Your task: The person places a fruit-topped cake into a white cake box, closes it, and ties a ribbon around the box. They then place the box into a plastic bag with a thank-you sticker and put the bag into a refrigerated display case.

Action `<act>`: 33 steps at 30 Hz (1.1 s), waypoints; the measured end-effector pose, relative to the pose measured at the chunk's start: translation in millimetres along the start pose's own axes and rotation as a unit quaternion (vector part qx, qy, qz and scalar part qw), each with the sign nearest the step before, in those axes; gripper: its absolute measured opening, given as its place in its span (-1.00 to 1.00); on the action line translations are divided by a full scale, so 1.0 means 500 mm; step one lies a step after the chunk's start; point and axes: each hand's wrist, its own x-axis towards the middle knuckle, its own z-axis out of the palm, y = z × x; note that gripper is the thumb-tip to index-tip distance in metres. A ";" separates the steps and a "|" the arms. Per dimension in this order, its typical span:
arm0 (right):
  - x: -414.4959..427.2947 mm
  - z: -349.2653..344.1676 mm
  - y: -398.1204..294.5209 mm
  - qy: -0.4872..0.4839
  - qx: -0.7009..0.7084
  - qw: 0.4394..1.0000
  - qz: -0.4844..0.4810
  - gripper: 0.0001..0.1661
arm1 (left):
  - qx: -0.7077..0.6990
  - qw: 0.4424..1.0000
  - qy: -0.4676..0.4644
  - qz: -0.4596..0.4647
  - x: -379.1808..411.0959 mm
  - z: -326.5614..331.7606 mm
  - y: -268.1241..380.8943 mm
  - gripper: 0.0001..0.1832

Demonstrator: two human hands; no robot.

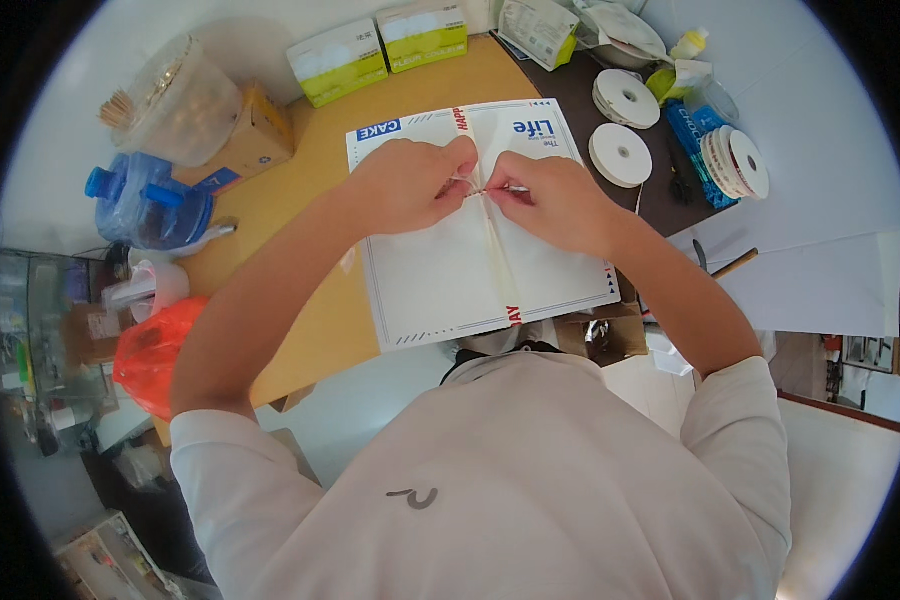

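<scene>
A white cake box (pixel 435 277) with blue and red print lies in front of me, its near edge close to my chest. Across its top runs a thin pale ribbon (pixel 499 251), from the far edge to the near one. Over the middle of the lid, my left hand (pixel 412 184) pinches the ribbon between thumb and fingers. From the other side my right hand (pixel 547 199) grips it too, fingertips almost meeting the left ones. A small crossing of ribbon shows between the two hands; whether it is a knot I cannot tell.
White ribbon spools (pixel 621 155) stand on the dark surface (pixel 570 82) at the right, near black scissors (pixel 679 184). Two tissue boxes (pixel 337 64) line the wall. On the left are a blue water jug (pixel 150 199), a plastic tub (pixel 184 105) and a red plastic bag (pixel 154 356).
</scene>
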 end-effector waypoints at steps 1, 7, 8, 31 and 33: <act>-0.001 0.001 0.004 0.010 0.011 1.000 -0.005 -0.87 | -0.006 1.000 -0.016 0.003 0.002 -0.007 0.000 -0.90; 0.001 0.010 0.004 0.006 -0.039 0.999 -0.010 -0.88 | -0.030 0.993 0.039 0.107 0.004 0.025 -0.039 -0.89; -0.002 0.015 0.002 -0.003 -0.067 0.998 -0.006 -0.88 | -0.021 0.993 0.039 0.109 0.003 0.028 -0.040 -0.88; 0.075 0.034 0.005 0.014 0.659 0.746 0.092 -0.78 | 0.016 0.993 0.121 -0.011 -0.013 0.046 -0.024 -0.73; 0.093 0.035 -0.026 0.042 0.621 0.773 0.122 -0.76 | 0.018 0.990 0.138 -0.031 -0.018 0.046 -0.029 -0.73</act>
